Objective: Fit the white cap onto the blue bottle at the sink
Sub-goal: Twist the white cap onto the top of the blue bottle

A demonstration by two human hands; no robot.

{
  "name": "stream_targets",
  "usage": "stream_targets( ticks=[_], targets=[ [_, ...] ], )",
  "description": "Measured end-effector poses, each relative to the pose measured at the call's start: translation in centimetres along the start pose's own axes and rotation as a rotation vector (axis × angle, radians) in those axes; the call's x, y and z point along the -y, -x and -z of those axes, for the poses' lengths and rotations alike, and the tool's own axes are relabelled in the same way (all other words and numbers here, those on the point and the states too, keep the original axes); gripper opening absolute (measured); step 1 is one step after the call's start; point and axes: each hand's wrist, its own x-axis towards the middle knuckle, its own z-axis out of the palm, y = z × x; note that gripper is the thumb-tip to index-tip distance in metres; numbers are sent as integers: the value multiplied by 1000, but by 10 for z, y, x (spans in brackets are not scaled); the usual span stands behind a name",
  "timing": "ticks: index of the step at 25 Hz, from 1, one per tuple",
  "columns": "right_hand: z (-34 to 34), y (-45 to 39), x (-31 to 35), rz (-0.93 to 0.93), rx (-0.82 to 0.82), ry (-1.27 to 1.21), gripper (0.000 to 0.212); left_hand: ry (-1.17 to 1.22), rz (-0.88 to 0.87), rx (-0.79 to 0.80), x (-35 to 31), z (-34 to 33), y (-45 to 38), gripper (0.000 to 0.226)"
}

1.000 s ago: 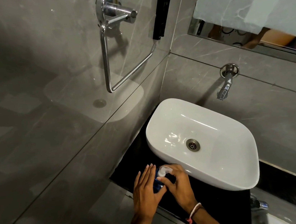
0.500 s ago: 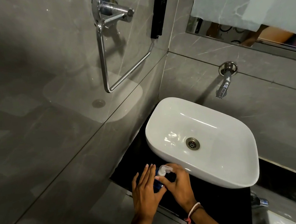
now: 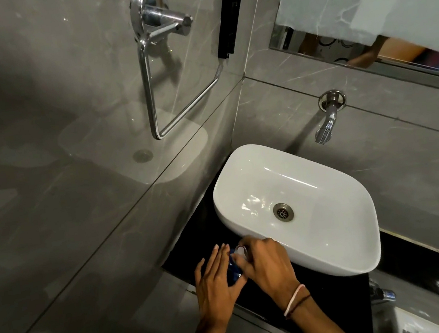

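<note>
Beside the white basin (image 3: 296,206), on the black counter (image 3: 339,298), left hand (image 3: 214,287) fingers are bracing the blue bottle (image 3: 233,269) while right hand (image 3: 267,263) fingers are pinching the white cap (image 3: 240,250) at its neck; advisable: holding bottle upright, seating cap square before pressing.

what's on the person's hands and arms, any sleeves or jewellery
Both forearms are bare, with no sleeves in view. The right hand has two thin bands at the wrist: a pale pinkish-white one and a dark one beside it. The left hand and its wrist carry nothing: no ring, watch or glove shows. Fingernails on the left hand look short and unpainted.
</note>
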Motion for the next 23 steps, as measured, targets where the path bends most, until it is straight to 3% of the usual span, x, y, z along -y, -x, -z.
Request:
stream_targets(
  ticks=[3, 6, 14, 17, 21, 23],
  targets=[
    [7, -2, -10, -16, 139, -226, 37, 7, 2, -7, -1, 0, 0, 72],
    [15, -7, -18, 8, 241, -316, 32, 13, 2, -9, -1, 2, 0, 72],
    [19, 2, -2, -65, 207, -359, 29, 11, 13, 8, -4, 6, -1, 72],
    [17, 9, -17, -202, 194, -526, 47, 43, 53, 13, -6, 9, 0, 73],
    [-11, 20, -39, -372, 190, -638, 26, 192, 270, 57, -13, 9, 4, 90],
    [-24, 16, -38, -416, 223, -706, 25, 208, 305, 45, -11, 13, 2, 85]
  ],
)
